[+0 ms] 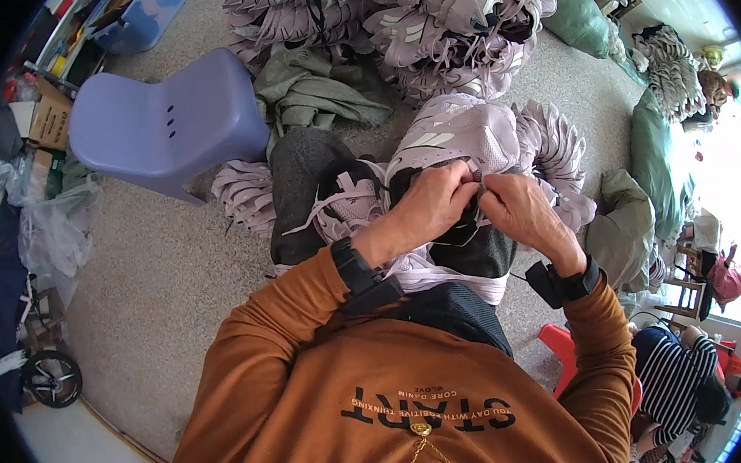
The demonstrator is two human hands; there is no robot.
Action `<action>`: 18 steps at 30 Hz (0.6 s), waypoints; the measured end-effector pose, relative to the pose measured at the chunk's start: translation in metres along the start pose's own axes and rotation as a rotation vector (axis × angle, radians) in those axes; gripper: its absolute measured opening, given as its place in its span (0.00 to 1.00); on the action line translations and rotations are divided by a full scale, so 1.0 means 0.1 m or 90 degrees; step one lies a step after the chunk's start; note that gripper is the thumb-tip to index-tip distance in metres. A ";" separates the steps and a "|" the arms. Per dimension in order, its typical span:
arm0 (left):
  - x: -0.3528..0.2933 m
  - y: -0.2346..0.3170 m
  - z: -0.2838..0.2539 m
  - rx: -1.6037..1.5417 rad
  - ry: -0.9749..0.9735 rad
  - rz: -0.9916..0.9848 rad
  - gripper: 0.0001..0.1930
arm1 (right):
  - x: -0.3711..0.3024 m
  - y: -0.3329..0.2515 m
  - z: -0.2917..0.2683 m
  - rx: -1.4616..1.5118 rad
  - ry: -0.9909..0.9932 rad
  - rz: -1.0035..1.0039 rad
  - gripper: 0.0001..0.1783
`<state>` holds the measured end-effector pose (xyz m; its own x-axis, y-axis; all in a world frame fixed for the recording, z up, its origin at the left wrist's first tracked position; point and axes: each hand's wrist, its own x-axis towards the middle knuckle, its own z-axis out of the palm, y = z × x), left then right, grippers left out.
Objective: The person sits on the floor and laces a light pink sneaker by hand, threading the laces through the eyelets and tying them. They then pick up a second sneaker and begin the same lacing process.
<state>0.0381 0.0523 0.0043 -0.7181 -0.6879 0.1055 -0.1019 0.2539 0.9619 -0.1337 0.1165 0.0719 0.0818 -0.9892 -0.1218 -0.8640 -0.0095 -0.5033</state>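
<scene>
A pale lilac mesh shoe upper (458, 129) lies over my lap, its dark opening toward me. At its opening my left hand (433, 202) is closed in a pinch on the upper's edge. Fingertips almost touching it, my right hand (521, 207) is pinched too; a bit of pale lace shows between the hands, though the fingers hide most of it. Flat lilac shoelaces (444, 276) lie in a bundle across my thighs. Beside my left wrist rests another lilac upper (353, 205) with a lace trailing from it.
Large bundles of lilac uppers (450, 25) are piled ahead, with a nested row (551, 152) at the right. A purple plastic stool (174, 108) stands left, near a grey-green cloth (311, 88). Green sacks (657, 165) line the right, where a person in stripes (678, 373) sits.
</scene>
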 end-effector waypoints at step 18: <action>-0.23 0.47 -0.78 -0.481 -0.042 -0.092 0.22 | -0.44 0.03 0.39 0.981 0.058 0.114 0.12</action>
<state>0.1031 0.0270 0.0671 -0.7752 -0.6311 -0.0274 0.2823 -0.3848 0.8788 -0.1203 0.1660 0.0421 -0.0412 -0.9666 -0.2529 0.4742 0.2039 -0.8565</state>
